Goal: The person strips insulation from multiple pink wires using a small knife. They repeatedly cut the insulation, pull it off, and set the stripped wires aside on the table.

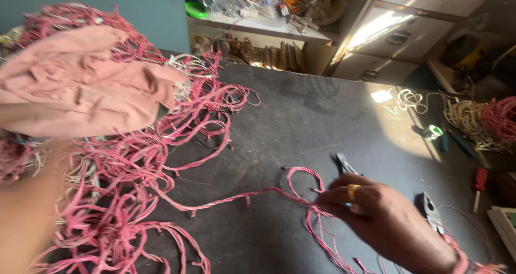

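Right hand (376,212), entering from 5 o'clock, fingertips pressed together on a bundle of pink wires (252,197); a yellow ring (353,190) sits on one finger. The pinch lies at the bundle's right end, where the strands loop upward toward 12 o'clock and also trail loose toward 6 o'clock. From the pinch the bundle's long axis runs nearly level across the dark bench (301,118), pointing toward 9 o'clock, sagging slightly at mid-span before it joins the large tangled heap of pink wires (113,198) on the left half of the bench.

Left hand: only a blurred forearm (24,220) shows at 8 o'clock; the hand itself lies outside the view, so its state cannot be told.

Just beyond the right hand, at 12 o'clock of it, the black tips of pliers (344,164) rest on the bench. A second black hand tool (428,209) lies at 3 o'clock of the hand. A crumpled pink cloth (80,91) rests on top of the heap at 10 o'clock. Toward 2 o'clock: a small green-rimmed spool (431,132), a red-handled screwdriver (478,182), and a further coil of pink and pale wire (484,121).
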